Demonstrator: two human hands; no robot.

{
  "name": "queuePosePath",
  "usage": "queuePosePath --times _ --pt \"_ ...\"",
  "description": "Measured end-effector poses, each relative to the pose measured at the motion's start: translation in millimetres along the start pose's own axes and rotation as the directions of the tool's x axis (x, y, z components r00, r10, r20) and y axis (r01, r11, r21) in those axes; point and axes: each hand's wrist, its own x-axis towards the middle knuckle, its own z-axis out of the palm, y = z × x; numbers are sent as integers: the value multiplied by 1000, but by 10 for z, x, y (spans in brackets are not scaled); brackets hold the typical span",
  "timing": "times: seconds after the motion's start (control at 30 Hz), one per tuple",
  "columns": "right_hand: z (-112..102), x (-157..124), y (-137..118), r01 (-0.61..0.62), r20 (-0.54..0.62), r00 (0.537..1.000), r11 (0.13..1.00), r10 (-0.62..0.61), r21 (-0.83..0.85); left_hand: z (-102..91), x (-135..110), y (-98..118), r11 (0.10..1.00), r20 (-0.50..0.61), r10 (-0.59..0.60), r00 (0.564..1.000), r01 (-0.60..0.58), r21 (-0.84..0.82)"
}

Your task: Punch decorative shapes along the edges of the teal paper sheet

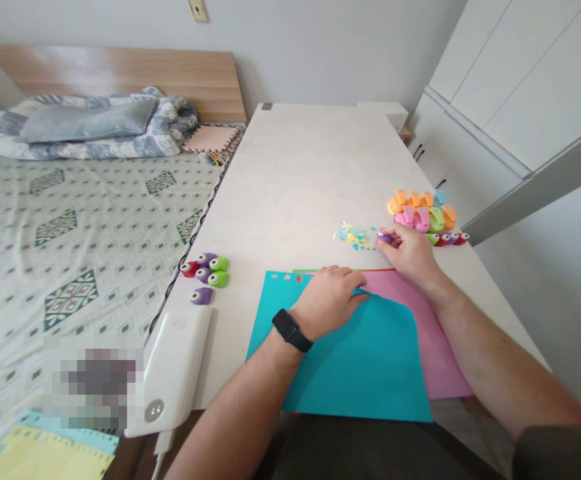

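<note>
Within right grip [410, 252], purple punch [382, 236] jutting leftward

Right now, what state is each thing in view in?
Purple punch, held by right hand
Teal sheet, punched at top left, under left hand
Pink sheet, partly covered
Paper bits, scattered
Left punches, clustered
Right punches, in rows
White device, cable attached
Quilt, bunched
Cabinet doors, shut

The left hand [334, 293] is turned back-up, its fingers [356, 276] curled; the right hand [410, 252] is extended farther, thumb [388, 249] and fingers pinched. Both forearms [490, 343] are bared.
</note>
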Motion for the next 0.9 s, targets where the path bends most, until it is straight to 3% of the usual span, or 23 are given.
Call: queuePosePath --times 0.4,0.9 --pt "38 -6 -2 104 36 994 978 -99 -182 -8 -7 5 1000 -1 -3 1000 3 4" --pt "-4 -37 -59 112 44 994 960 -104 -256 -17 -10 15 1000 15 -9 1000 9 7"
